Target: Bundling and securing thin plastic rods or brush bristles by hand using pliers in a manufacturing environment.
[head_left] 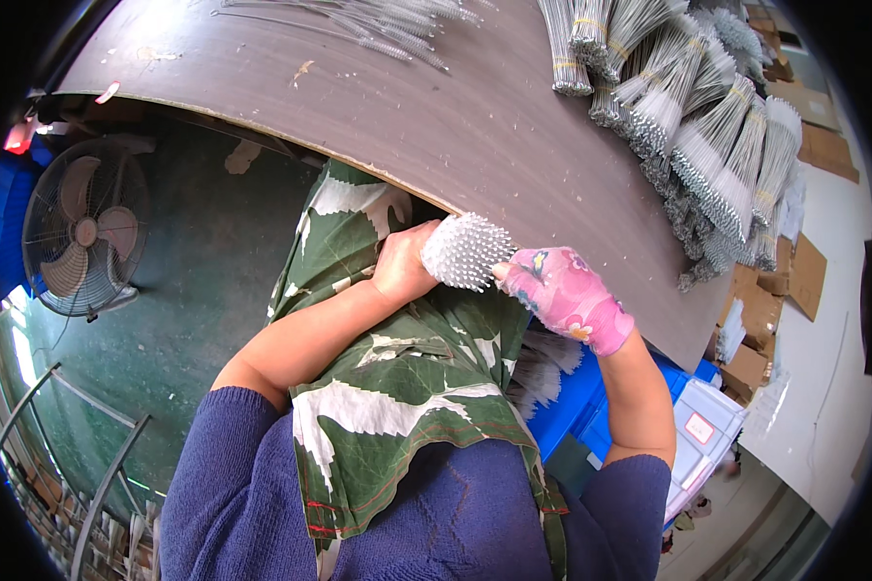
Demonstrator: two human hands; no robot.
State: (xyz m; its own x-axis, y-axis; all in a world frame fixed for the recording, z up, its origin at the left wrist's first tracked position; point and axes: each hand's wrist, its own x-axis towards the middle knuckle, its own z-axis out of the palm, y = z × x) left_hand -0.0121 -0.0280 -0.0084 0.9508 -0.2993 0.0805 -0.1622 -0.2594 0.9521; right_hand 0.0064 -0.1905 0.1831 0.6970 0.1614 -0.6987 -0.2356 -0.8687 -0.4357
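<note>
While the bare left hand [406, 263] wraps around the bundle [470, 252] from its 9 o'clock side, the dotted, white-tipped face of that bundle points upward, toward the wearer's eyes. This closed grip probably serves to pack the thin pieces tightly, so that their ends stand together as one rounded cluster.

At the bundle's 4 o'clock rim is the right hand [560, 295], in a pink flowered glove that leaves the fingertips bare. Its fingers are curled and the tips touch the outermost ends; whether they pinch a single piece, I cannot tell. The glove perhaps spares the skin from wire and bristle.

With the bundle as the centre of the clock, the camouflage apron [373, 373] spreads at 6 to 8 o'clock, under the forearms, likely as cover for the clothes. The bundle is above the lap, right by the near edge of the table [436, 126], where both hands can meet in front of the body.

Finished-looking sheaves of wire brushes [712, 150] pile up at 2 o'clock, some with yellow bands [592, 21] that seem to keep them together. Loose brushes [397, 41] lie at 11 o'clock, unbound. A blue bin [562, 426] sits at 5 o'clock, and a fan [85, 229] stands at 9, presumably for air.
</note>
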